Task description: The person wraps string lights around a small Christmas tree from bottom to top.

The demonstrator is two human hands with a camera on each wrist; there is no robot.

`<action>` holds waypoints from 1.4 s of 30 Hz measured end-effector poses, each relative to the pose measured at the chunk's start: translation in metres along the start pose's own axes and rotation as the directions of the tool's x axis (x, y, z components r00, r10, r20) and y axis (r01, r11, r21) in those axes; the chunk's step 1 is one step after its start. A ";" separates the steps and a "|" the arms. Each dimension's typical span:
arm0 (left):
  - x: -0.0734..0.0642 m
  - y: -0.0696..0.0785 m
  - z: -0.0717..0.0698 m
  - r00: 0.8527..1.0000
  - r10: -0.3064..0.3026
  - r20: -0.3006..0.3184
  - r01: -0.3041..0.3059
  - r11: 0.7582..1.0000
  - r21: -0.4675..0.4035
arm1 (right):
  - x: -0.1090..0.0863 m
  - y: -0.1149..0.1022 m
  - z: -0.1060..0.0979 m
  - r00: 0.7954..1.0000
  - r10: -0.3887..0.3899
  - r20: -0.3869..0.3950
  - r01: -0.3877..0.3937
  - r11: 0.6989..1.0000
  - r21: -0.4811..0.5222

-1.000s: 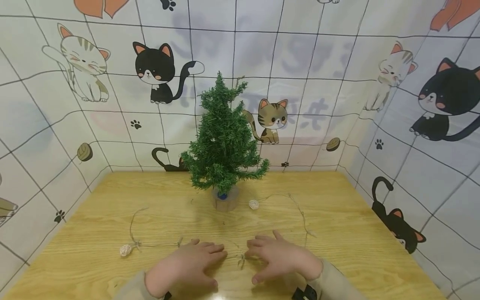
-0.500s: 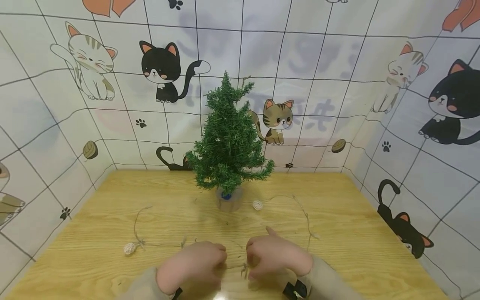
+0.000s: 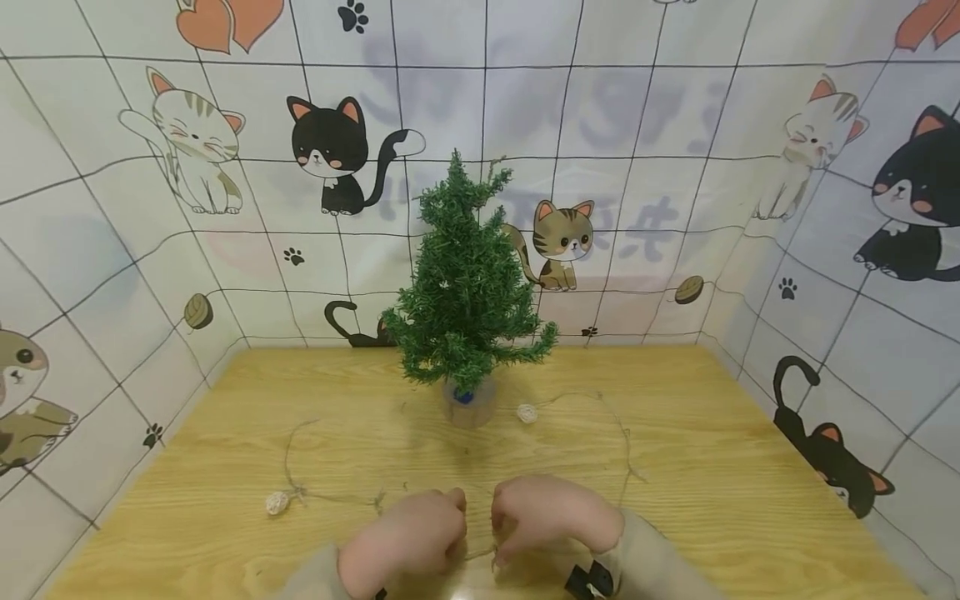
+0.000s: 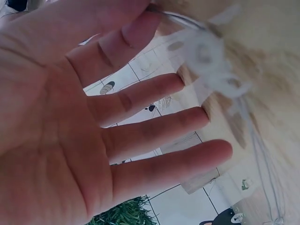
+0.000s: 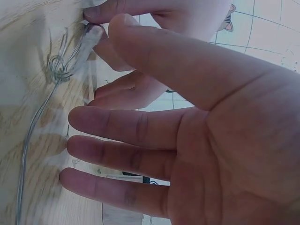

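A person's left hand (image 3: 411,533) pinches a length of knotted twine (image 3: 330,498) between thumb and index finger, the remaining fingers extended, just above a wood-grain table (image 3: 675,467). The right hand (image 3: 551,512), at its 3 o'clock, stands moderately wide, thumb apart from the fingers, beside a loose knot (image 5: 59,70); whether the thumb touches the knot cannot be told. The twine lies in front of the person, running out from the hands toward 9 o'clock and 2 o'clock, its stretch beneath them partly hidden. One woven white ball (image 3: 277,502) rests by a knot between 9 and 10 o'clock of the hands; a second pale ball (image 3: 527,413) sits near 1 o'clock, at the twine's end. At 12 o'clock, a miniature artificial Christmas tree (image 3: 465,292) stands upright on a round base (image 3: 471,410) before a cat-print backdrop (image 3: 615,108).
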State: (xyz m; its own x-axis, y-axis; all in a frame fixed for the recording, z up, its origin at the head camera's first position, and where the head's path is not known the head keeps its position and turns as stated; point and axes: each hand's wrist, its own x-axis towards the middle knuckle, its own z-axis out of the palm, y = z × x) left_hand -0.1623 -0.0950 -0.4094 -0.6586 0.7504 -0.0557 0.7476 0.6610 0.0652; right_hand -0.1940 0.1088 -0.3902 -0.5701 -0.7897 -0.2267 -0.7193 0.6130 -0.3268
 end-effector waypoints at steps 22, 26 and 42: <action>-0.043 -0.035 -0.071 0.998 0.020 -0.055 -0.044 0.875 -0.481 | -0.007 -0.005 -0.004 0.985 -0.171 -0.001 0.171 0.985 0.004; -0.052 -0.038 -0.080 0.993 -0.031 -0.112 -0.028 0.874 -0.485 | -0.014 -0.007 -0.011 0.985 -0.173 -0.019 0.173 0.985 0.026; -0.065 -0.067 -0.084 0.986 -0.114 -0.120 0.057 0.915 -0.400 | -0.032 0.006 -0.033 0.973 -0.191 -0.133 0.211 0.965 0.158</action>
State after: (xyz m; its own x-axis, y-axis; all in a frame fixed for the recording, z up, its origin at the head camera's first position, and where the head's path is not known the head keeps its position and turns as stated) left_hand -0.1772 -0.1881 -0.3263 -0.7452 0.6644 0.0572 0.6118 0.6471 0.4549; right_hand -0.1934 0.1383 -0.3549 -0.4699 -0.8820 -0.0359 -0.7516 0.4211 -0.5077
